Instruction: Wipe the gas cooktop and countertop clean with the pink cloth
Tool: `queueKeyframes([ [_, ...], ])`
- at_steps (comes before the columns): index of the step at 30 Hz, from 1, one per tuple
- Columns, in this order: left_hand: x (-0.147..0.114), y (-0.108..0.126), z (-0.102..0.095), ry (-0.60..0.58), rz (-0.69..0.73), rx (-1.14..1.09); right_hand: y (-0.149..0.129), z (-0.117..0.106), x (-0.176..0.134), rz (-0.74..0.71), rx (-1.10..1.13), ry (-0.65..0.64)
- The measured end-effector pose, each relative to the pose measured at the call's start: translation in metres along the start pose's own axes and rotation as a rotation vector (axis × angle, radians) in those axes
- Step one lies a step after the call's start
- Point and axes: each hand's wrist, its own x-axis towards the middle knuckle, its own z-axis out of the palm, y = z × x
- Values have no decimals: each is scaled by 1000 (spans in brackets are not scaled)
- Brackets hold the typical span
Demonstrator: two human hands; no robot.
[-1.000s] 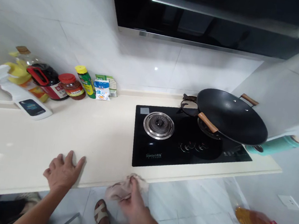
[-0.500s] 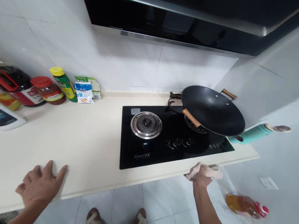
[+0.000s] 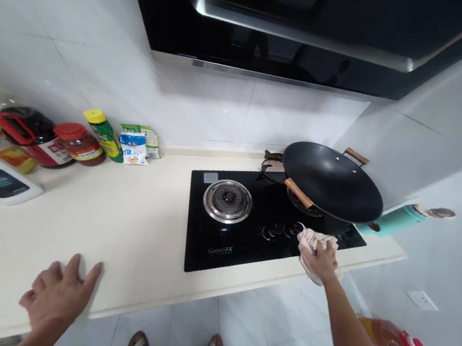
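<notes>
My left hand [image 3: 58, 295] lies on the pale countertop [image 3: 135, 228] near its front edge, fingers spread and holding nothing. My right hand [image 3: 321, 261] grips a crumpled pinkish-white cloth [image 3: 315, 239]. The cloth rests on the front right part of the black gas stove [image 3: 223, 239], close beside the control knobs [image 3: 280, 231], and partly hangs toward the counter edge. Behind it, a black wok [image 3: 333, 180] with wooden handles sits tilted on the right burner. The left burner [image 3: 228, 201] is uncovered.
On the left stand a white bottle [image 3: 6, 182], a red-lidded jar [image 3: 80, 144], a green yellow-capped bottle [image 3: 105, 135] and a salt packet [image 3: 133, 148]. A teal cylinder [image 3: 402, 219] is at the right wall. An oil bottle [image 3: 392, 336] is below. The range hood [image 3: 273, 32] overhangs.
My right hand has moved the cloth from the counter's front edge up onto the stove by the knobs. My left hand stays in place on the counter. The view has shifted slightly.
</notes>
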Motion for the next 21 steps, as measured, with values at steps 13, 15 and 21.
queueKeyframes([
  [13,-1,0,-1,-2,9,-34,-54,120,-169,-711,-31,-121],
  [15,-2,-1,-1,-1,9,-41,-68,133,-172,-767,-80,-150],
  [21,-1,-2,0,3,4,-33,-99,134,-121,-656,95,-150],
])
